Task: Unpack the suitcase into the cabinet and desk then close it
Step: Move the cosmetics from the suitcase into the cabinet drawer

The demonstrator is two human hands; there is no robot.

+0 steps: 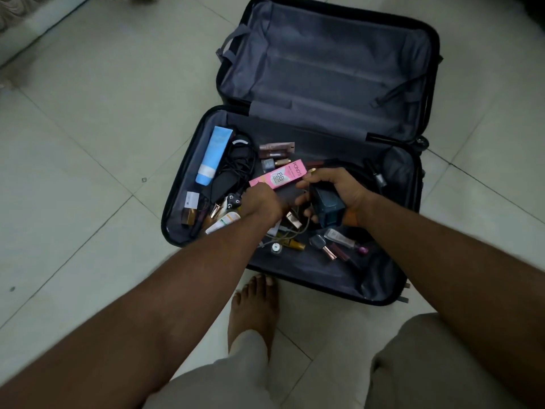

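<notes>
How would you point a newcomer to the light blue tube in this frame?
Start at the open black suitcase with grey lining on the pale tiled floor; its far half is bare, its near half holds small toiletries. In that near half's far-left corner lies the light blue squeeze tube with a white cap, beside a tangle of black cables. It is the only blue tube there.

Matt cloth suitcase lining (glossy floor tiles)

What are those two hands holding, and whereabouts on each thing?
The right hand grips a dark blue box round its top. The left hand seems to hold the pink box at its near end.
</notes>
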